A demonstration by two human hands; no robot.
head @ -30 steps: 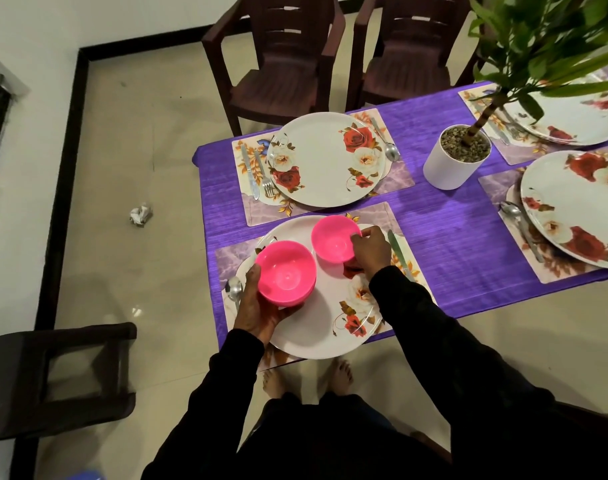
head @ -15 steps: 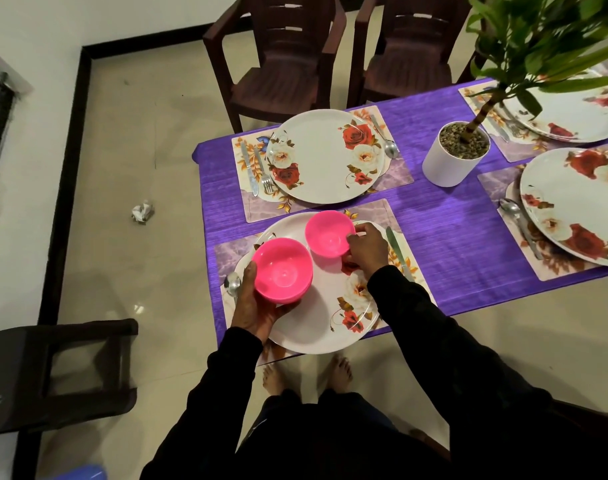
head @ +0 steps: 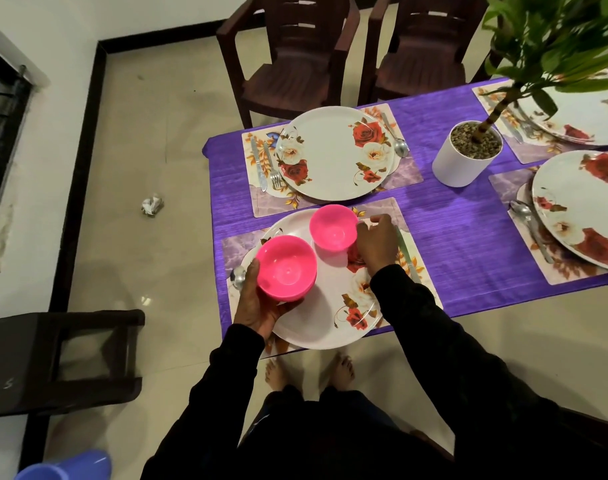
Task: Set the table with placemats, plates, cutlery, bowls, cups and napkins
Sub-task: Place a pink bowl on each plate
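On the purple tablecloth [head: 461,237] lies the near placemat [head: 236,244] with a floral plate [head: 330,323] on it. A small pink bowl [head: 333,230] sits at the plate's far edge. My right hand [head: 377,244] is at its right side, fingers curled against the bowl. My left hand [head: 257,306] grips a stack of pink bowls [head: 285,268] from below, over the plate's left part. A spoon [head: 238,275] lies left of the plate and a knife [head: 408,254] right of it, partly under my right arm.
The far setting has a floral plate [head: 330,157], knife [head: 257,161], fork [head: 274,168] and spoon [head: 399,147]. A white plant pot [head: 465,157] stands mid-table; two more plates [head: 579,202] lie right. Brown chairs [head: 295,64] stand behind, a dark stool [head: 63,355] at my left.
My right hand has slid the small pink bowl a little toward the plate's far edge. My left hand keeps hold of the bowl stack, hardly moved.
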